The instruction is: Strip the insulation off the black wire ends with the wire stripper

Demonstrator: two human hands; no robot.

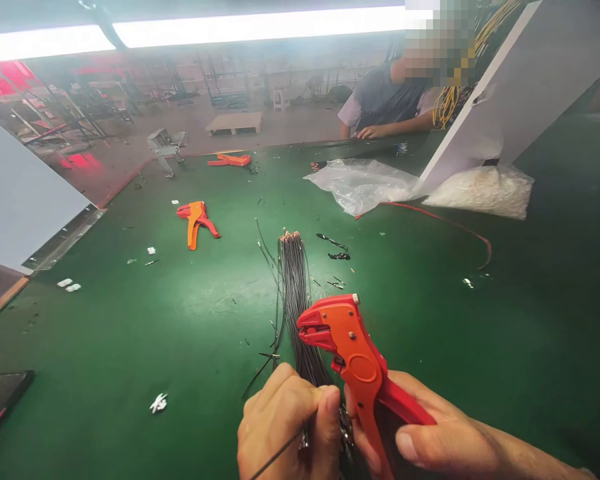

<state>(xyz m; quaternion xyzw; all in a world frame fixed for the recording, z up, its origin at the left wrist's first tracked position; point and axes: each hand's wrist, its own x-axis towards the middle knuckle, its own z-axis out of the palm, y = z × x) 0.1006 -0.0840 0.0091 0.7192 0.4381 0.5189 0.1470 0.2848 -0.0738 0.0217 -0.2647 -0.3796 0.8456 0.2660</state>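
Observation:
A red and orange wire stripper is held in my right hand, its handles spread and its jaws over the bundle. Beside it my left hand is closed, thumb against forefinger, on a thin black wire that runs out to the lower left. The long bundle of dark wires lies on the green table, with copper-coloured ends at the far side. Its near part passes behind my hands and is partly hidden.
Two more wire strippers lie farther back. Plastic bags, a red wire and a metal device are there too. A person sits across the table. A dark flat object is at left.

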